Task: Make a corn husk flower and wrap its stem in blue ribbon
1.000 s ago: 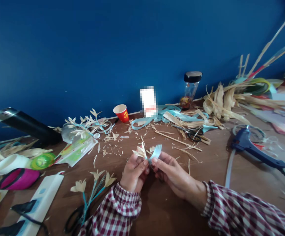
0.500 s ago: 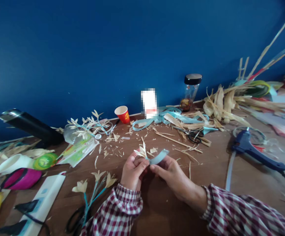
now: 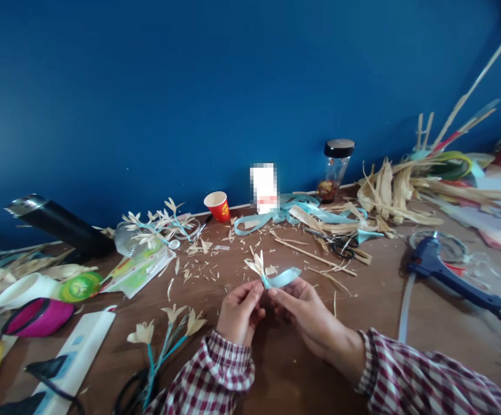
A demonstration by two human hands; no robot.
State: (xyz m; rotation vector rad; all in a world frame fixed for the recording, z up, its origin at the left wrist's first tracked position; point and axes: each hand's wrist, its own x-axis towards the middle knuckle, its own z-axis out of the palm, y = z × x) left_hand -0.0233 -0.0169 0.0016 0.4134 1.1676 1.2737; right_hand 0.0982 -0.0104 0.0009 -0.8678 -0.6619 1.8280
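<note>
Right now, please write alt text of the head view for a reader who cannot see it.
A person's left hand pinches a pale flower near its base, and the right hand holds a light-blue strip beside it, over a brown table. Similar flowers on blue stems are at lower left; a blue glue gun lies at right.

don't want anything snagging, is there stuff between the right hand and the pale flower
Only the light-blue ribbon, curving from the base of the pale flower toward the right hand. Nothing else visible stands between them; the left hand holds the flower at its base.
</note>
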